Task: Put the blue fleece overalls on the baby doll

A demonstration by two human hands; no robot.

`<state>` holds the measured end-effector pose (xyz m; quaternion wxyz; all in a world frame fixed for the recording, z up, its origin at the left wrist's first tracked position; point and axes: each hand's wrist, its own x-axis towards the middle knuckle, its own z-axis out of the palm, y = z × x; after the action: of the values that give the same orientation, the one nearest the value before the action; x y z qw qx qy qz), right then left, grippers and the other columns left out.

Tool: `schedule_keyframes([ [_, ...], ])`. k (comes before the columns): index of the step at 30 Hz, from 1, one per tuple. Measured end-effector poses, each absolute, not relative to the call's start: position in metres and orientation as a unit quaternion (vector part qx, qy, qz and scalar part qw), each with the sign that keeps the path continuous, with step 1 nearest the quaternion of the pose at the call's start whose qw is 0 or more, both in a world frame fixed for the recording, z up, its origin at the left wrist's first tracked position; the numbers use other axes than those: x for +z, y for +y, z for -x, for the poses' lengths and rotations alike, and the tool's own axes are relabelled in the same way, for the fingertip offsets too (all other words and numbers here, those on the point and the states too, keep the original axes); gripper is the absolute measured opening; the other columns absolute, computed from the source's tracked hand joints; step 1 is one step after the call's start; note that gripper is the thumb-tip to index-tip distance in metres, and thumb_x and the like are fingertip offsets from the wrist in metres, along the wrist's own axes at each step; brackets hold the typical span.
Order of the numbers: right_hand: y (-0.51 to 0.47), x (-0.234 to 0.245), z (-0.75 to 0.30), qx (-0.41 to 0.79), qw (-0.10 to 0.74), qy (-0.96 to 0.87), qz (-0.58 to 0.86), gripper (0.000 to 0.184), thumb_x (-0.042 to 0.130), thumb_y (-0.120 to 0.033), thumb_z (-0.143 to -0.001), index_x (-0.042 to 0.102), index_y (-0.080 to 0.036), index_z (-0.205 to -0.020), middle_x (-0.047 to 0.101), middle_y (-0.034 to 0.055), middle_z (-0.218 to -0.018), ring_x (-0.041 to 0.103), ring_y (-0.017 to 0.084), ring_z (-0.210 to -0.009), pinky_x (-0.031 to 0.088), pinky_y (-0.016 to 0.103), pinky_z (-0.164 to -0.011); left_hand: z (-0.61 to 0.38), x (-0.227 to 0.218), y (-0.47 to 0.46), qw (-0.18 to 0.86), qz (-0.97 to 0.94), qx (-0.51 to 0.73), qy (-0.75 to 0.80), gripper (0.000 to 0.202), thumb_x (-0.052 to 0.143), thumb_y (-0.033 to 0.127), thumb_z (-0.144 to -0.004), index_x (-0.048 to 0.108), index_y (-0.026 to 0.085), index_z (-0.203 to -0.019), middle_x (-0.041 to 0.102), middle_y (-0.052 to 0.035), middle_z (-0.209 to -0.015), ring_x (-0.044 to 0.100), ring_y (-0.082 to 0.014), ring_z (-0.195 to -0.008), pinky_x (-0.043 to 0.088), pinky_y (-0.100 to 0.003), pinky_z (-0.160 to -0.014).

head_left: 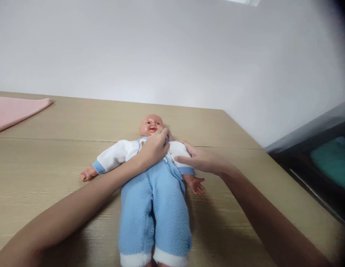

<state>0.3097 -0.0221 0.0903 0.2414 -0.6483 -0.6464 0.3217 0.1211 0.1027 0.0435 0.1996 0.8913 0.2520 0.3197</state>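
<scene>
Pinching the fabric at the doll's collar, the left hand [155, 147] had its fingers curled together over the upper chest, just below the chin. A baby doll [152, 185] lay on its back on a pale wooden table [49, 178], head pointing away from the viewer, dressed in a fleecy blue romper with white sleeves and cuffs. The right hand [201, 160] rested flat and loosely spread on the doll's white sleeve at the shoulder, thumb extended toward the chest, gripping nothing. Both forearms reached in from the near edge. A folded pink cloth [16, 109] lay at the table's far left corner, well apart from the doll.
</scene>
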Motion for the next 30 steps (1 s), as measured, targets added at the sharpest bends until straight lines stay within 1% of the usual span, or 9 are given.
schedule_keyframes([
  [2, -0.032, 0.103, -0.324, 0.316, 0.146, -0.666, 0.659, 0.070, 0.080, -0.035, -0.094, 0.061, -0.028, -0.162, 0.086, 0.0050, -0.107, 0.079, 0.033, -0.086, 0.064, 0.043, -0.079, -0.120, 0.045, 0.102, 0.194, -0.893, 0.313, 0.260, 0.030, 0.055, -0.003, -0.090, 0.060, 0.023, -0.105, 0.074, -0.0104, -0.109, 0.072, -0.0278, -0.099, 0.052, -0.037, -0.081],
  [4, -0.037, 0.113, -0.339, 0.286, 0.087, -0.698, 0.651, 0.070, 0.080, -0.033, -0.088, 0.066, -0.028, -0.156, 0.086, 0.0073, -0.123, 0.080, 0.037, -0.100, 0.063, 0.045, -0.087, -0.119, 0.046, 0.102, 0.189, -0.896, 0.307, 0.260, 0.028, 0.055, -0.002, -0.090, 0.060, 0.023, -0.102, 0.073, -0.0099, -0.108, 0.070, -0.0270, -0.094, 0.050, -0.037, -0.077],
  [7, -0.035, 0.118, -0.360, 0.279, 0.045, -0.703, 0.652, 0.060, 0.076, -0.037, -0.088, 0.073, -0.026, -0.147, 0.083, 0.0088, -0.138, 0.078, 0.041, -0.118, 0.062, 0.046, -0.097, -0.118, 0.045, 0.103, 0.183, -0.903, 0.308, 0.237, 0.026, 0.054, -0.001, -0.091, 0.059, 0.023, -0.098, 0.072, -0.0084, -0.105, 0.068, -0.0252, -0.090, 0.048, -0.036, -0.076],
  [15, -0.029, 0.105, -0.388, 0.240, -0.017, -0.661, 0.710, 0.058, 0.073, -0.059, -0.092, 0.080, -0.019, -0.133, 0.084, 0.0169, -0.131, 0.077, 0.047, -0.116, 0.061, 0.053, -0.099, -0.118, 0.042, 0.102, 0.202, -0.898, 0.336, 0.202, 0.025, 0.055, 0.000, -0.097, 0.055, 0.024, -0.102, 0.072, -0.0074, -0.107, 0.069, -0.0245, -0.099, 0.054, -0.036, -0.089],
  [18, -0.037, 0.102, -0.370, 0.090, 0.076, -0.703, 0.701, 0.057, 0.071, -0.053, -0.092, 0.077, -0.015, -0.133, 0.078, 0.0248, -0.140, 0.069, 0.052, -0.132, 0.053, 0.062, -0.113, -0.110, 0.051, 0.093, 0.171, -0.906, 0.330, 0.204, 0.011, 0.058, 0.012, -0.106, 0.057, 0.022, -0.110, 0.070, -0.0121, -0.116, 0.067, -0.0287, -0.109, 0.055, -0.043, -0.099],
  [20, -0.046, 0.101, -0.347, 0.009, 0.179, -0.724, 0.666, 0.049, 0.067, -0.049, -0.099, 0.074, -0.018, -0.136, 0.075, 0.0225, -0.144, 0.066, 0.048, -0.137, 0.048, 0.061, -0.118, -0.100, 0.059, 0.085, 0.145, -0.909, 0.333, 0.206, 0.005, 0.059, 0.021, -0.109, 0.059, 0.021, -0.115, 0.068, -0.0149, -0.124, 0.064, -0.0323, -0.119, 0.054, -0.049, -0.108],
  [22, -0.055, 0.099, -0.323, 0.055, 0.236, -0.725, 0.644, 0.032, 0.062, -0.052, -0.108, 0.074, -0.025, -0.122, 0.080, 0.0131, -0.122, 0.074, 0.037, -0.112, 0.055, 0.049, -0.101, -0.084, 0.067, 0.077, 0.134, -0.910, 0.341, 0.195, 0.008, 0.057, 0.025, -0.112, 0.062, 0.022, -0.117, 0.066, -0.0157, -0.131, 0.061, -0.0342, -0.128, 0.051, -0.053, -0.116],
  [24, -0.062, 0.091, -0.306, 0.133, 0.249, -0.730, 0.622, 0.029, 0.060, -0.053, -0.113, 0.073, -0.027, -0.107, 0.077, 0.0077, -0.106, 0.072, 0.030, -0.094, 0.053, 0.042, -0.086, -0.064, 0.070, 0.071, 0.140, -0.910, 0.344, 0.184, 0.010, 0.054, 0.027, -0.114, 0.063, 0.024, -0.118, 0.066, -0.0147, -0.132, 0.061, -0.0334, -0.131, 0.050, -0.053, -0.118],
  [30, -0.061, 0.052, -0.297, 0.300, 0.365, -0.696, 0.541, 0.037, 0.065, -0.055, -0.110, 0.066, -0.026, -0.087, 0.069, 0.0064, -0.108, 0.066, 0.029, -0.105, 0.051, 0.043, -0.100, 0.005, 0.049, 0.072, 0.181, -0.883, 0.324, 0.288, 0.016, 0.053, 0.037, -0.114, 0.059, 0.024, -0.106, 0.065, -0.0077, -0.112, 0.065, -0.0279, -0.105, 0.052, -0.043, -0.095],
])
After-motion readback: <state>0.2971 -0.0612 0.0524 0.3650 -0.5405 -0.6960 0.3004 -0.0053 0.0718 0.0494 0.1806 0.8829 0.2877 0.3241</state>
